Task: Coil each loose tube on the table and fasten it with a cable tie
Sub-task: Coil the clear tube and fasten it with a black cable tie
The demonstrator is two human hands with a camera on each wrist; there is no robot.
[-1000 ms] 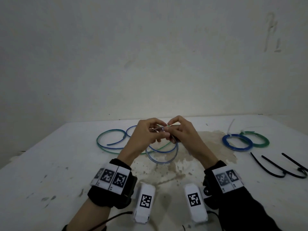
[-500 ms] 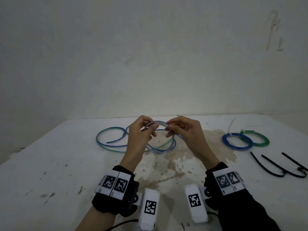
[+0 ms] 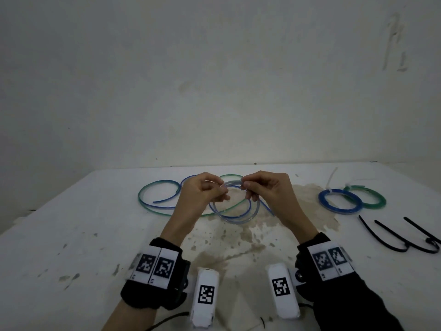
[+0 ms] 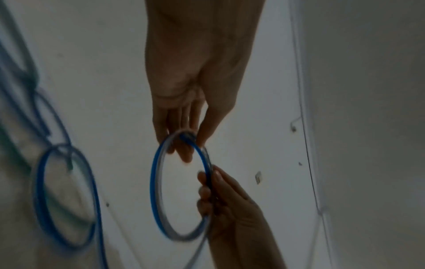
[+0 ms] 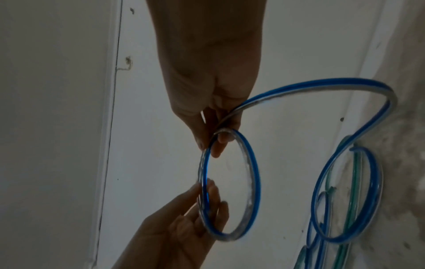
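A blue-striped clear tube (image 3: 239, 221) is looped into a small coil above the table's middle. My left hand (image 3: 223, 192) pinches the coil's top arc from the left, and my right hand (image 3: 245, 187) pinches it from the right. In the left wrist view the left hand (image 4: 190, 140) grips the coil (image 4: 156, 183) at its top, with the right hand's fingers (image 4: 207, 193) on its side. In the right wrist view the right hand (image 5: 214, 143) pinches the coil (image 5: 254, 174) where its loose tail leaves. A loose green tube (image 3: 143, 199) lies on the table behind.
Two tied coils, one blue (image 3: 338, 205) and one green (image 3: 374, 200), lie at the right of the white table (image 3: 71, 235). Black cable ties (image 3: 393, 242) lie near the right edge. A brown stain (image 3: 238, 237) covers the table's middle. A wall stands close behind.
My hands, first pressed together over the loop, have drawn slightly apart along its top arc. The coil has shifted between them as its turns gather.
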